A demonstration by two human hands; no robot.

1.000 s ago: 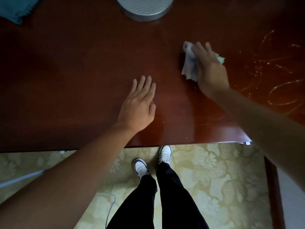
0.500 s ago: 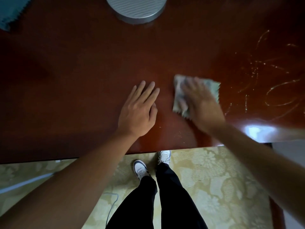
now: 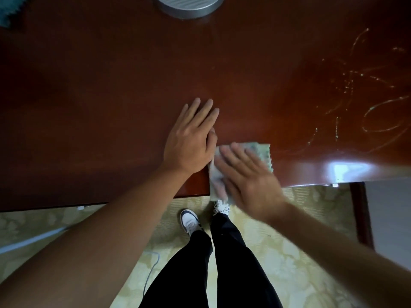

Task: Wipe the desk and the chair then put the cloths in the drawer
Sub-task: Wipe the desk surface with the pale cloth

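A dark red wooden desk fills the upper half of the view. My left hand rests flat on it near the front edge, fingers straight. Right beside it, my right hand presses a pale green cloth flat against the desk's front edge, fingers spread and blurred by motion. Part of the cloth hangs over the edge. A second, teal cloth lies at the desk's far left corner, mostly cut off by the frame.
A round grey ribbed base stands at the desk's back centre. Pale scratch-like streaks mark the right part of the desk. Below are a patterned yellow carpet, my legs and shoes, a white cable, and a desk leg.
My right hand has dragged the green cloth from the back right toward me, down to the desk's front edge beside my left hand. The left hand has stayed put.
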